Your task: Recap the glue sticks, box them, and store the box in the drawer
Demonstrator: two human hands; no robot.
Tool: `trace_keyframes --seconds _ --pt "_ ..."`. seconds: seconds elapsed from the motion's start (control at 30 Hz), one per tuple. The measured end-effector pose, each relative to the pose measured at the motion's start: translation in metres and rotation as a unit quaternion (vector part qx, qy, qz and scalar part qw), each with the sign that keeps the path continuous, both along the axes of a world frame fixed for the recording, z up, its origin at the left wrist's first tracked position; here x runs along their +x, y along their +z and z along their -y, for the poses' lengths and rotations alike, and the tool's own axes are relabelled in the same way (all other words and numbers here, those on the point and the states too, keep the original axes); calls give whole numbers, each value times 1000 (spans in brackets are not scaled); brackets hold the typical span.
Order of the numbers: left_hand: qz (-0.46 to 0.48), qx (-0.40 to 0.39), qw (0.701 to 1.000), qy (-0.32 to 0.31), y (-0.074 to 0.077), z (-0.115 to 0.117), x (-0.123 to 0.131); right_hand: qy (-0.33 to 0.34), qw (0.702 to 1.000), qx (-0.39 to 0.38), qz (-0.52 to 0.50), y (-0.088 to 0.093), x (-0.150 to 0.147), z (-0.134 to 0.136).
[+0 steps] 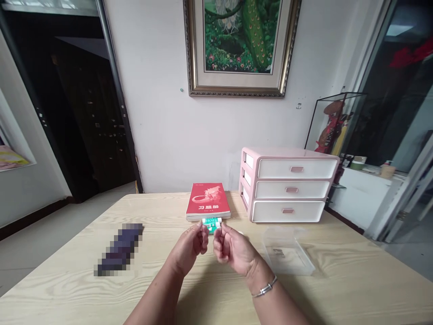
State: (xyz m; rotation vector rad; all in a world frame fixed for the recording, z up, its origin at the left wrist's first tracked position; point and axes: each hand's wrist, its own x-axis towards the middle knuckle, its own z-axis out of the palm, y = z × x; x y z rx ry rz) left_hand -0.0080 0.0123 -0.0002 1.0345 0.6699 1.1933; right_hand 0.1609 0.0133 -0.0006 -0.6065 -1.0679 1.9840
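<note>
My left hand (191, 243) and my right hand (233, 248) are raised close together over the middle of the table. Thumb and fingers are pinched on both; anything between the fingertips is too small or hidden to make out. A silver bracelet (265, 287) circles my right wrist. Just beyond the fingertips, a green and white cylinder like a glue stick (212, 220) lies crosswise before a thick red book (209, 201). Another green surface shows below it, partly covered by my fingers; I cannot tell whether it is a separate thing.
A clear plastic box (306, 261) with small dark pieces inside sits right of my hands. Behind it stands a pink and white three-drawer cabinet (291, 189). A blurred dark oblong thing (119, 249) lies at left on the wooden table (158, 210). A wall rises behind.
</note>
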Motion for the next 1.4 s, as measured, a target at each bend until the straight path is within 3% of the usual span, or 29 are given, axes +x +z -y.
trace_keyframes --seconds 0.1,0.23,0.37,0.53,0.6,0.67,0.77,1.0,1.07,1.17,1.23,1.4 --pt "126 -14 984 -127 18 26 0 126 984 12 -125 14 4 21" --pt "179 42 949 -255 47 64 0 238 944 70 -218 33 6 47" --pt "180 94 924 -324 73 100 2 309 903 109 -277 56 2 76" --pt "175 117 891 -403 85 141 8 404 833 168 -338 73 -7 117" --pt "169 130 875 -434 87 153 9 419 825 171 -338 75 -8 129" --pt "163 148 864 -454 91 159 9 418 835 164 -317 76 -9 135" --pt "162 166 850 -473 99 157 8 419 837 176 -304 85 -11 133" --pt "150 213 818 -514 127 126 2 476 761 264 -352 117 -26 104" --pt "140 221 811 -524 134 116 -1 467 776 260 -333 117 -27 91" --pt "123 224 812 -524 138 97 -6 424 842 223 -250 109 -27 66" --pt "118 219 817 -520 135 82 -10 403 866 206 -211 101 -27 48" --pt "127 179 828 -516 109 43 -16 412 861 185 -235 80 -29 12"
